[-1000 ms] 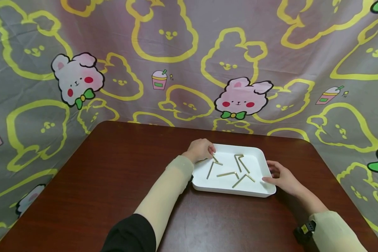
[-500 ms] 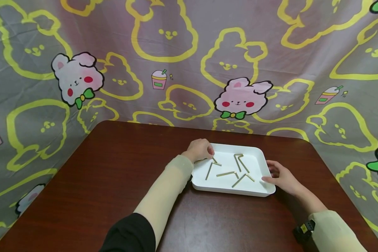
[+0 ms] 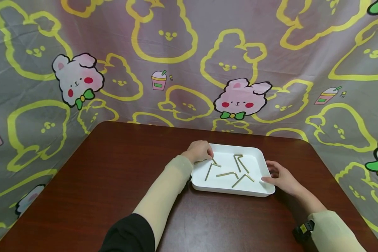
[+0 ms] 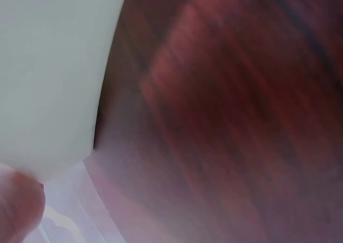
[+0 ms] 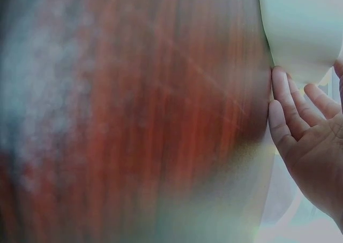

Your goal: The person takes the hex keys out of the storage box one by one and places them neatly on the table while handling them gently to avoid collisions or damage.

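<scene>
A shallow white tray [image 3: 220,191] holds several brass-coloured L-shaped hex keys, one of them near the front [image 3: 243,180]. My left hand [image 3: 200,151] reaches over the tray's left rim and pinches a hex key [image 3: 214,161], its bend hidden by my fingers. Just below lies another hex key [image 3: 209,171], close against the pinched one. At the right end, my right hand [image 3: 283,177] holds the tray, thumb on the rim and fingers along the outer wall. The right wrist view shows these fingers [image 5: 289,104] at the tray wall [image 5: 303,34].
The tray stands on a dark brown wooden table [image 3: 132,157]. A patterned cloth [image 3: 182,35] hangs behind and beside the table. In the left wrist view, the tray's outer wall [image 4: 48,77] fills the upper left, with a blurred fingertip [image 4: 21,205] below it.
My left hand has lowered slightly, and the key in it has come nearer the key below, which has shifted a little. My right hand keeps its hold on the tray.
</scene>
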Demonstrator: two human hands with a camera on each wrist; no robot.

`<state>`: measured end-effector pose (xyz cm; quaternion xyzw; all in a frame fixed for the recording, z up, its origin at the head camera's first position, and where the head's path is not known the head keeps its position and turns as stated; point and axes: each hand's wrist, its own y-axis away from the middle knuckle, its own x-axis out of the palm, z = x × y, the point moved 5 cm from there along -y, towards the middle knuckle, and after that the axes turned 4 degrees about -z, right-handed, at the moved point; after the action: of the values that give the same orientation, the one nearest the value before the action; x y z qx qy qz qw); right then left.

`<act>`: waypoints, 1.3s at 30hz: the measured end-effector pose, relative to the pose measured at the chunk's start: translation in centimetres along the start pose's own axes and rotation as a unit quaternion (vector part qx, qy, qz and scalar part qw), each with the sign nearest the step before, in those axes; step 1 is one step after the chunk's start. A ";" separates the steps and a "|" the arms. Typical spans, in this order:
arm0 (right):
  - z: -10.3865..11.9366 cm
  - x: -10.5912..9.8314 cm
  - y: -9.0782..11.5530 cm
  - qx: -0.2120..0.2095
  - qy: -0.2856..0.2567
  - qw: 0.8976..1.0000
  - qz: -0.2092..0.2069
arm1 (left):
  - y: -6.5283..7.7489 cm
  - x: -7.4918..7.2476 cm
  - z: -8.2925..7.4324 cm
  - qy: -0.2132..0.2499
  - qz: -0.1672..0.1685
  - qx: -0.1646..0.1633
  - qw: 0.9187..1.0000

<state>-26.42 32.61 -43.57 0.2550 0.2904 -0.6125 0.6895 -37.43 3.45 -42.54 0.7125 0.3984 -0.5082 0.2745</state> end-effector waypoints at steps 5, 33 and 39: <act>0.1 0.0 0.0 -0.003 0.000 1.000 -0.001 | 0.1 0.0 -0.1 -0.013 0.007 0.017 1.000; -0.2 0.0 -0.1 0.002 0.000 1.000 -0.003 | -0.9 -1.0 -1.6 -0.057 0.079 0.009 0.995; -0.2 0.0 -0.1 -0.001 -0.003 1.000 -0.005 | -1.2 -0.8 -1.5 -0.079 0.098 0.018 0.992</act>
<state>-26.55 32.71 -43.69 0.2514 0.2901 -0.6165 0.6875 -37.79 5.00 -41.31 0.7105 0.2947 -0.5407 0.3407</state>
